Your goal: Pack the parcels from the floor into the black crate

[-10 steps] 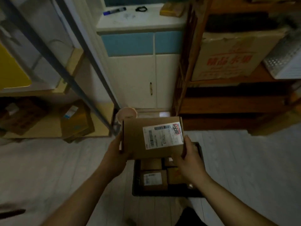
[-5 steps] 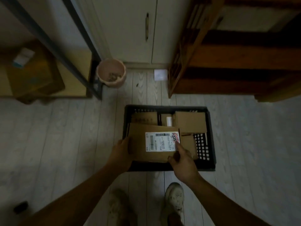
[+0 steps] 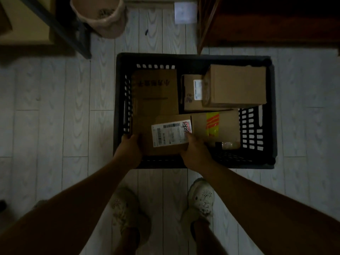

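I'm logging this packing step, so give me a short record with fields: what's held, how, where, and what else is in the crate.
held: labelled parcel
grip: left hand and right hand, one on each side
where: inside the black crate, near edge, left half
also in crate: flat printed box, small labelled box, plain box, orange-taped parcel

Probably a small home storeroom or parcel back room, judged through dim light. Pale plank floor [image 3: 55,107], lined waste bin [image 3: 103,19] by the wall, dark wooden shelf unit [image 3: 257,30] at right, metal rack leg [image 3: 60,24] at left, labelled cardboard parcels [image 3: 171,135] filling a black crate [image 3: 193,57].
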A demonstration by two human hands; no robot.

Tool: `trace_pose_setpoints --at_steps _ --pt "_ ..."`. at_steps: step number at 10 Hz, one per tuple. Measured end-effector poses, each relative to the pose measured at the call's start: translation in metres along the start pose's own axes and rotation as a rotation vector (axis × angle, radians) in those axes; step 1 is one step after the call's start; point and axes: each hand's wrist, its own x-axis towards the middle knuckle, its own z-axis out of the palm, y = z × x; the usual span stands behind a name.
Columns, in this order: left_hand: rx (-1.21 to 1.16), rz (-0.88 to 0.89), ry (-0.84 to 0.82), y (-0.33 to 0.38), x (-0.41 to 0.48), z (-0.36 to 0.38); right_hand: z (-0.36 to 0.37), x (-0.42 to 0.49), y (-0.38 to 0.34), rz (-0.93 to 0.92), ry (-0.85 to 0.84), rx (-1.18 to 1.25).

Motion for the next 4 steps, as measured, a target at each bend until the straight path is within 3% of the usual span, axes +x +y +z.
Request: trace_pose_setpoints --at_steps 2,4 --pt "-0.024 0.029 -0.072 -0.004 0.012 0.0 0.013 0.012 0.003 0.053 -0.153 0.06" --pt "-0.063 0.04 -0.038 0.005 -0.029 -0.045 -0.029 -0.039 -0.021 -0.035 -0.068 0.125"
